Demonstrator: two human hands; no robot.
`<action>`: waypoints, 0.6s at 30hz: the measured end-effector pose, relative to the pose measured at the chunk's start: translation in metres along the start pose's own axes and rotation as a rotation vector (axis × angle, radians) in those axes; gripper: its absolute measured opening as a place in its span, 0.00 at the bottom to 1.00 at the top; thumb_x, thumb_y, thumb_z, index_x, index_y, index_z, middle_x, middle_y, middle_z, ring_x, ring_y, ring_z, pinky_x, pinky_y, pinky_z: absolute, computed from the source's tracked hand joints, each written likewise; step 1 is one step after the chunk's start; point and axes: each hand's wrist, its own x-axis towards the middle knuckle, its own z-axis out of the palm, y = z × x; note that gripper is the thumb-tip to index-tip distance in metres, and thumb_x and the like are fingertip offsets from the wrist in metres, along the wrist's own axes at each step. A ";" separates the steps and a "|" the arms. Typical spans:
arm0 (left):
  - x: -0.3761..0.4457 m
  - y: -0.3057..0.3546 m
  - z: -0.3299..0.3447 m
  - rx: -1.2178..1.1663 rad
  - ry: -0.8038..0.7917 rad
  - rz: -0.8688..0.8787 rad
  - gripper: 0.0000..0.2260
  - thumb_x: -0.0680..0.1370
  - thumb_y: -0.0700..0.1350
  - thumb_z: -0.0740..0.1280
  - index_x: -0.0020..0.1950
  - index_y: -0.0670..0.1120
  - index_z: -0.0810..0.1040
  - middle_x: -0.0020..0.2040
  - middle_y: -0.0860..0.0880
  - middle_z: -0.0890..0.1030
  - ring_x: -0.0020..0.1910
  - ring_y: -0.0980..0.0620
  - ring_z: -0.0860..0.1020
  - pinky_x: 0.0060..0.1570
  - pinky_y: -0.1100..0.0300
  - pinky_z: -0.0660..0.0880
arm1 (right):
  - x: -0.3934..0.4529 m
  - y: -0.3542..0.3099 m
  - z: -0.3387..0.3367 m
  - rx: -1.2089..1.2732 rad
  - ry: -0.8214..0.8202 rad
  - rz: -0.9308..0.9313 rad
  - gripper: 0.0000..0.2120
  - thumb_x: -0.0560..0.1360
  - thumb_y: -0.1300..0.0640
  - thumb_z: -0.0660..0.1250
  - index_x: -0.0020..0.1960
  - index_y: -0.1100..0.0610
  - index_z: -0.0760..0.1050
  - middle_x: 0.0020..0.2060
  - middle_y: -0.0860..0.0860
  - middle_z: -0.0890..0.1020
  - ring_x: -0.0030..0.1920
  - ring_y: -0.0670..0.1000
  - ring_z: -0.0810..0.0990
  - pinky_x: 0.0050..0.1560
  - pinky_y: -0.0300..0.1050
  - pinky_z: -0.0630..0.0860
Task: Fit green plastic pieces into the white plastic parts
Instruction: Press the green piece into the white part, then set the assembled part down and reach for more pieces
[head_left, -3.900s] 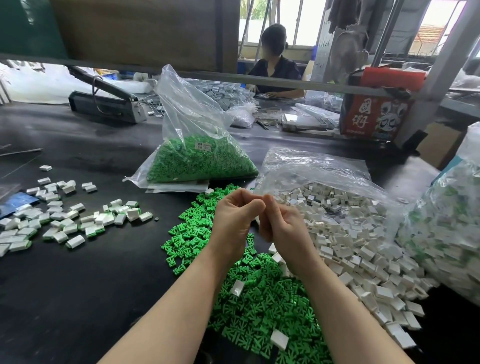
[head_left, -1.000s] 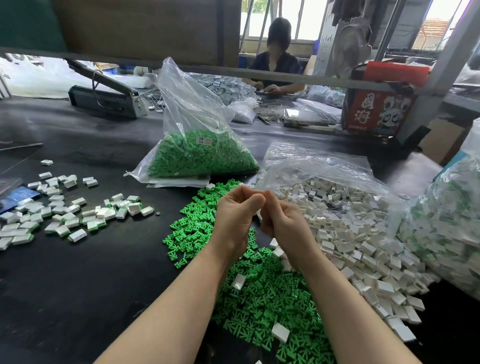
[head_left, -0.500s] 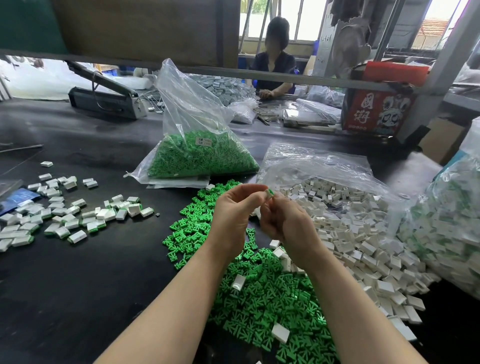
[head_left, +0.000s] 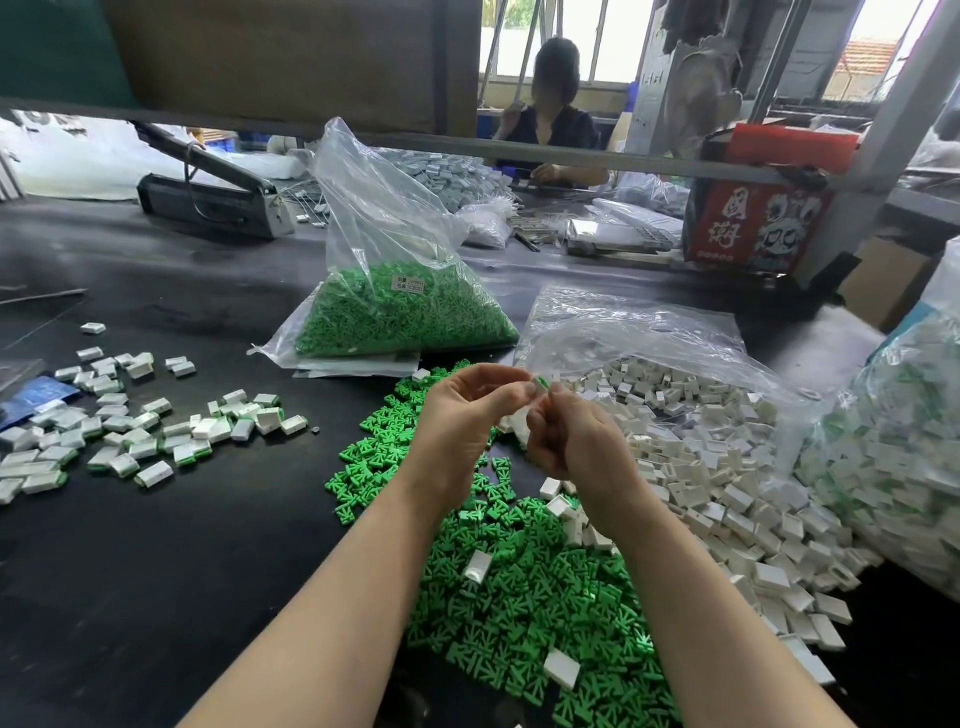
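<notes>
green plastic, a single small piece (head_left: 542, 383), is pinched at the fingertips of the left hand (head_left: 467, 415) and held just above the right hand (head_left: 571, 441), whose fingers are curled round a white part (head_left: 514, 418). both are raised over the desk (head_left: 156, 571), probably so the opening of the white part can be seen and lined up; the piece looks to be at the mouth of the part, not yet pushed home. how far it has gone in cannot be told, since the joint is masked by the knuckles and most of the white part is buried in the right palm.

supplies are kept within easy reach: loose green pieces (head_left: 519, 597) are spread directly below the wrists, and white parts (head_left: 727, 467) spill from an opened clear bag (head_left: 623, 322) to the right. finished units (head_left: 130, 431), white with a green edge, are laid aside on the left, away from the raw stock. a sealed bag of green pieces (head_left: 400, 306) stands behind as a reserve.

at the right edge another bag (head_left: 893, 457) is cut off by the frame; its mixed contents are blurred.
</notes>
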 end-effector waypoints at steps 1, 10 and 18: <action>0.002 0.005 -0.006 0.060 0.017 0.007 0.05 0.68 0.39 0.77 0.42 0.45 0.84 0.39 0.50 0.85 0.37 0.59 0.81 0.38 0.70 0.75 | 0.000 -0.001 -0.001 -0.041 0.024 0.004 0.21 0.85 0.54 0.52 0.35 0.56 0.70 0.25 0.48 0.71 0.23 0.44 0.66 0.23 0.34 0.63; -0.006 0.032 -0.132 1.175 0.774 -0.086 0.01 0.73 0.46 0.72 0.43 0.49 0.83 0.43 0.46 0.84 0.47 0.41 0.80 0.51 0.50 0.76 | 0.001 -0.001 -0.021 -0.644 0.167 -0.040 0.18 0.83 0.52 0.59 0.36 0.56 0.75 0.26 0.51 0.76 0.26 0.50 0.69 0.30 0.45 0.66; -0.015 0.027 -0.160 1.535 1.041 -0.302 0.06 0.77 0.44 0.66 0.48 0.50 0.82 0.52 0.39 0.80 0.59 0.36 0.71 0.60 0.46 0.61 | 0.001 -0.006 -0.023 -1.258 0.120 0.046 0.11 0.78 0.52 0.67 0.41 0.56 0.82 0.37 0.50 0.84 0.36 0.51 0.82 0.42 0.52 0.83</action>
